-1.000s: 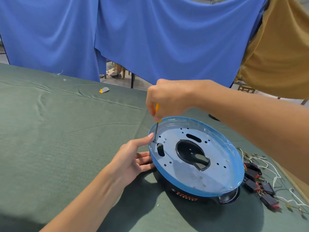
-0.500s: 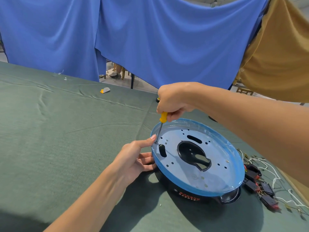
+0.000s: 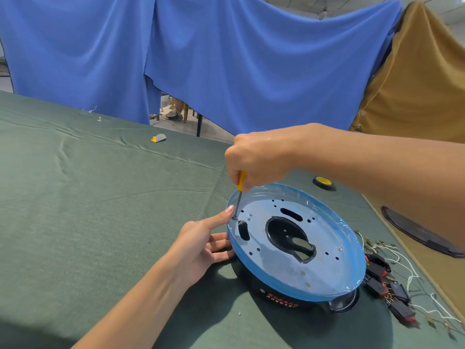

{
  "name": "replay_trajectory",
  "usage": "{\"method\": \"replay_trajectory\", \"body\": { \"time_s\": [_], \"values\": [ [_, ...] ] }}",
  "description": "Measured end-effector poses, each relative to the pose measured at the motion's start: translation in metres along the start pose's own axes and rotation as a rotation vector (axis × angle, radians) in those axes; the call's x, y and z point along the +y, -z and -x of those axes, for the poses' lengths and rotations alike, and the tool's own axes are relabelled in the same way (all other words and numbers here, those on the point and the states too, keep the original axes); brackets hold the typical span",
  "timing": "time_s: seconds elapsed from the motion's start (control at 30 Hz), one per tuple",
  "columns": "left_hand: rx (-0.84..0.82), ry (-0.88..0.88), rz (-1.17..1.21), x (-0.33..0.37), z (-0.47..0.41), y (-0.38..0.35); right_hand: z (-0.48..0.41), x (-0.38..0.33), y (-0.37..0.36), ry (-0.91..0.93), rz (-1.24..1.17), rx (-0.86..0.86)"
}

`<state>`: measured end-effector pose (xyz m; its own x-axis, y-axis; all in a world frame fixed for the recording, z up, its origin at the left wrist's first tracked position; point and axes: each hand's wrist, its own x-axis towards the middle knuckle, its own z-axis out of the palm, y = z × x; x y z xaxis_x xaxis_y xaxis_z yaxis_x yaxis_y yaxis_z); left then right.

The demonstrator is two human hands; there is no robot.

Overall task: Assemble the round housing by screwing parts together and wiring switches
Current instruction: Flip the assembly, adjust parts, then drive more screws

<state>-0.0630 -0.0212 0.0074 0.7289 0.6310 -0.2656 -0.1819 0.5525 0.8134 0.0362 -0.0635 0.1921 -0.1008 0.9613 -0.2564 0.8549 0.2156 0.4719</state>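
Observation:
The round housing point(image 3: 289, 288), black with a blue film-covered metal plate point(image 3: 327, 270) on top, lies on the green cloth at centre right. My right hand point(image 3: 259, 157) grips a yellow-handled screwdriver point(image 3: 241, 183) upright, its tip on a screw at the plate's left edge. My left hand point(image 3: 201, 244) rests against the housing's left rim, index finger stretched out to touch the plate beside the screwdriver shaft. Black switches point(image 3: 392, 285) with white wires point(image 3: 412, 270) lie to the right of the housing.
A roll of black and yellow tape point(image 3: 323, 183) sits behind the housing. A dark round lid point(image 3: 417, 233) lies on the brown surface at far right. A small yellow-grey piece point(image 3: 158, 138) lies on the table cloth point(image 3: 88, 197) far back. Blue and tan drapes hang behind.
My right hand has shifted slightly over the screwdriver handle while the tip stays at the same screw. My left hand keeps its place at the rim.

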Motion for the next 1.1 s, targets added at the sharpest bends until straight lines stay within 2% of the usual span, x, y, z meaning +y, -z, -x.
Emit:
{"method": "replay_trajectory", "body": {
  "time_s": [0.1, 0.2, 0.47, 0.67, 0.83, 0.97, 1.1],
  "values": [
    [0.026, -0.012, 0.037, 0.000, -0.001, -0.001, -0.004, 0.001, -0.005, 0.027, -0.014, -0.006],
    [0.035, 0.001, 0.065, 0.002, -0.001, -0.002, -0.006, 0.005, -0.010, -0.025, -0.095, -0.024],
    [0.039, 0.038, 0.080, 0.003, -0.008, 0.003, -0.007, 0.027, -0.021, -0.270, -0.470, -0.095],
    [0.043, 0.049, 0.080, 0.002, -0.008, 0.003, -0.018, 0.027, -0.020, -0.525, -0.734, -0.208],
    [0.046, 0.040, 0.078, 0.001, -0.009, 0.004, -0.022, 0.017, -0.011, -0.511, -0.619, -0.255],
    [0.023, 0.040, 0.082, 0.000, -0.007, 0.006, -0.022, 0.009, -0.002, -0.415, -0.394, -0.241],
    [0.002, 0.043, 0.082, -0.002, -0.007, 0.008, -0.016, 0.007, 0.004, -0.304, -0.351, -0.216]
  ]
}}
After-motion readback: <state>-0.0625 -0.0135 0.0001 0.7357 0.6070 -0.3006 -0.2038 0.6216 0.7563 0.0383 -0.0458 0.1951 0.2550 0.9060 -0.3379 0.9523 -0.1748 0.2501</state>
